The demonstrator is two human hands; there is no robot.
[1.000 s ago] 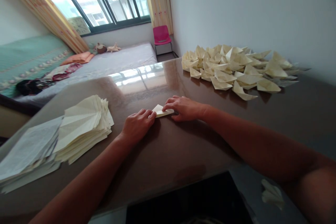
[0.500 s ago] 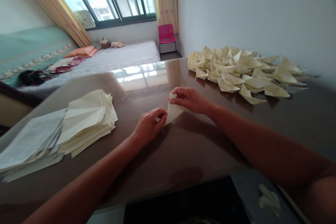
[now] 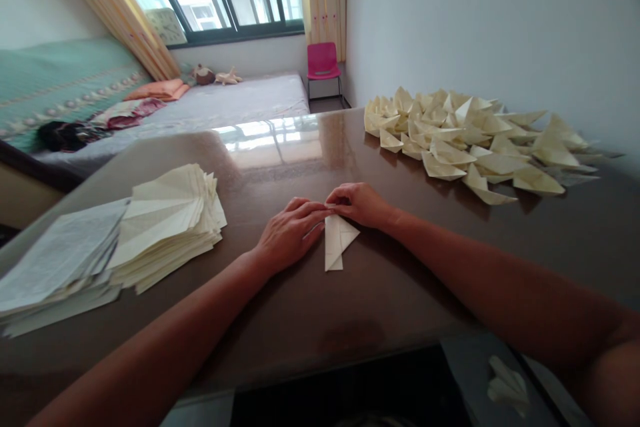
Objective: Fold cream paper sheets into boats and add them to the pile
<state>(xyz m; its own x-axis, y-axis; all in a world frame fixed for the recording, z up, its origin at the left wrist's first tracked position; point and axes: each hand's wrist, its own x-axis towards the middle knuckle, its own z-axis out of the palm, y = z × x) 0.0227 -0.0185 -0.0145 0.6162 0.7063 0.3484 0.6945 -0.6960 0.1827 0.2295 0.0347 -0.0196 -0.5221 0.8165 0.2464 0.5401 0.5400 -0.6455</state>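
A small cream folded paper (image 3: 340, 240) lies on the brown table in front of me, with a triangular flap to the right and a narrow strip pointing towards me. My left hand (image 3: 294, 232) comes in from the left, its fingers reaching over the upper left edge of the paper and its thumb close beside it. At the top corner, my right hand (image 3: 363, 205) pinches the paper with curled fingers. The fingertips of both hands meet there and hide that corner.
Left on the table (image 3: 280, 320) are a stack of cream sheets (image 3: 165, 227) and greyish printed sheets (image 3: 55, 253). Many folded paper boats (image 3: 450, 140) crowd the right by the wall. Below the table edge lies a crumpled paper (image 3: 507, 387). Beyond stand a bed (image 3: 260, 97) and pink chair (image 3: 323, 61).
The paper was held raised and slanted between both hands; now it lies lower, flat on the table with its strip towards me. My right hand has come down and my left moved slightly right.
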